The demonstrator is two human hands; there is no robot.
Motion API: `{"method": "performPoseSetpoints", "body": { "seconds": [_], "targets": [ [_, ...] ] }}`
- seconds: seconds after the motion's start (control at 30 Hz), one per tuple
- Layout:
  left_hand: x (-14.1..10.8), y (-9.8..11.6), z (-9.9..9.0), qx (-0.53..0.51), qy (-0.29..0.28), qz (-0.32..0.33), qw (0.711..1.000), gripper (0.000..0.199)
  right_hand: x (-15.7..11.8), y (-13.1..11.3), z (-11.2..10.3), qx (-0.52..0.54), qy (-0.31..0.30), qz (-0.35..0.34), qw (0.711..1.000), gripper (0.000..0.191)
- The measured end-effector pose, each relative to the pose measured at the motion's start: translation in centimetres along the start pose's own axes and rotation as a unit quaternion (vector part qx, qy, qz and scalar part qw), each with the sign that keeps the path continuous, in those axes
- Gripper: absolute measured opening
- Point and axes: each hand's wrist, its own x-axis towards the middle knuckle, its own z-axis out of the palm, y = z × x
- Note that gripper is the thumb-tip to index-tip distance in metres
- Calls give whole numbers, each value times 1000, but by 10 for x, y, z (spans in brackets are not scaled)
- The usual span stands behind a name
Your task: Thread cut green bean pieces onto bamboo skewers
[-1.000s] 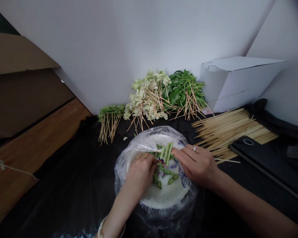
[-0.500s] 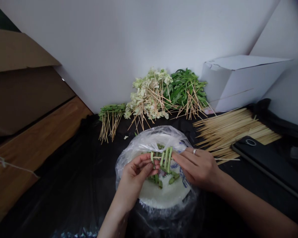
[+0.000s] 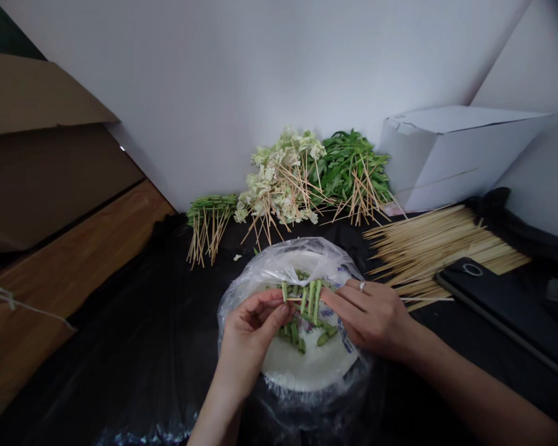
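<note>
Both hands meet over a plate (image 3: 302, 376) lined with a clear plastic bag (image 3: 244, 279). My right hand (image 3: 376, 316), with a ring on one finger, is closed on a thin wooden skewer (image 3: 294, 300). Several cut green bean pieces (image 3: 312, 300) are threaded side by side across it, near the right fingertips. With thumb and fingers, my left hand (image 3: 251, 325) pinches another green bean piece (image 3: 284, 290) at the skewer's left end; whether the point has gone through is hidden. Loose bean pieces (image 3: 295, 334) lie on the plate underneath.
Bare skewers (image 3: 428, 241) are piled at right beside a phone (image 3: 502, 303) and a white box (image 3: 474, 155). Along the wall lie skewered beans (image 3: 211, 203), pale florets (image 3: 283, 158) and leafy greens (image 3: 353, 155). Black plastic sheeting (image 3: 121, 347) covers the surface; a cardboard box (image 3: 37, 167) stands left.
My left thumb and fingers have closed in on the bean piece, covering its lower part. The threaded pieces and my right hand have hardly moved; the view has shifted slightly.
</note>
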Motion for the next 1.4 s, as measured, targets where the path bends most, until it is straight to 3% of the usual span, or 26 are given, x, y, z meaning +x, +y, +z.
{"method": "performPoseSetpoints", "body": {
  "seconds": [0.73,1.17,1.4],
  "targets": [
    [2,-8,-1,-42,57,17,997,24,-1,-1,0,11,12,11,1000,26],
    [1,-3,5,-99,24,-55,993,28,-3,-3,0,22,6,-5,1000,27],
    [2,-11,8,-84,30,-45,995,24,-5,-4,5,25,14,-2,1000,27]
  ]
}}
